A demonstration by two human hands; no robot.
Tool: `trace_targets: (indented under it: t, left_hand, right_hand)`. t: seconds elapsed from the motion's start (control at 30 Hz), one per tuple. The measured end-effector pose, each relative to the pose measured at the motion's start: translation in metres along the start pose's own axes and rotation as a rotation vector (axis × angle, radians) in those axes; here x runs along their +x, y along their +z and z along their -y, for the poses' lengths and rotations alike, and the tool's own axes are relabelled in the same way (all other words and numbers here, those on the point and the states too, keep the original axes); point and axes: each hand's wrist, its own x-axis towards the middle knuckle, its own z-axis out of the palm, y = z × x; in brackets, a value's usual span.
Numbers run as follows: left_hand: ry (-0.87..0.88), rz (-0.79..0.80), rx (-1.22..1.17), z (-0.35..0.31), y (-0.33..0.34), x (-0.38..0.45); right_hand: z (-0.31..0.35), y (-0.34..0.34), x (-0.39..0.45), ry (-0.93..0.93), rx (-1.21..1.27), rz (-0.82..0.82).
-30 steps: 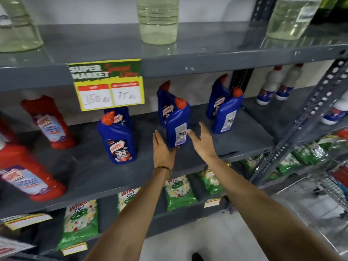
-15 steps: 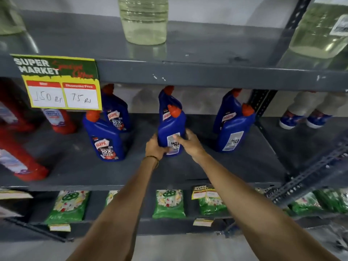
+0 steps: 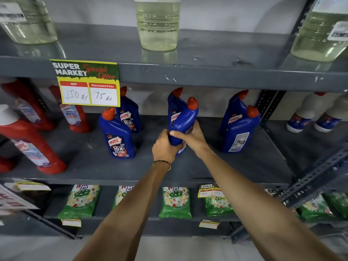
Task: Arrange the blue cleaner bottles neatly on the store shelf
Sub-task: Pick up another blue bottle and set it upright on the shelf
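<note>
Hands gripping blue bottle, neighbour labelled Harpic

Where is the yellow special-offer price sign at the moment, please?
In the head view, the price sign hangs at upper left from the front edge of the upper shelf, just above the left pair of blue bottles.

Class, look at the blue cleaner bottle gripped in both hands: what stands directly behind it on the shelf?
Behind the tilted blue red-capped bottle held by the left hand and right hand stands another blue red-capped bottle. Its cap, shoulder and part of its label show; its lower body is covered.
</note>
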Motion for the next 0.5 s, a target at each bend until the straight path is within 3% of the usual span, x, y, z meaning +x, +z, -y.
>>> trace_targets:
  t: [0.1,0.2,0.37,0.43,0.5]
  left_hand:
    - [0.028,0.196,-0.135,0.010,-0.010,0.006]
    - [-0.087,0.491,-0.361,0.020,-0.020,0.020]
    - [-0.200,0.912,-0.349,0.021,-0.029,0.030]
    - [-0.214,1.006,-0.362,0.019,-0.029,0.030]
    - [-0.217,0.992,-0.366,0.020,-0.026,0.028]
  right_hand:
    - [-0.003,-0.006,0.000,-0.004,-0.026,-0.042]
    - [-0.003,-0.015,-0.004,-0.017,-0.039,0.024]
    - [0.005,-0.022,-0.013,-0.016,-0.021,0.204]
    - [0.007,-0.025,-0.014,-0.016,-0.009,0.255]
    - [0.007,-0.026,-0.014,-0.022,0.004,0.279]
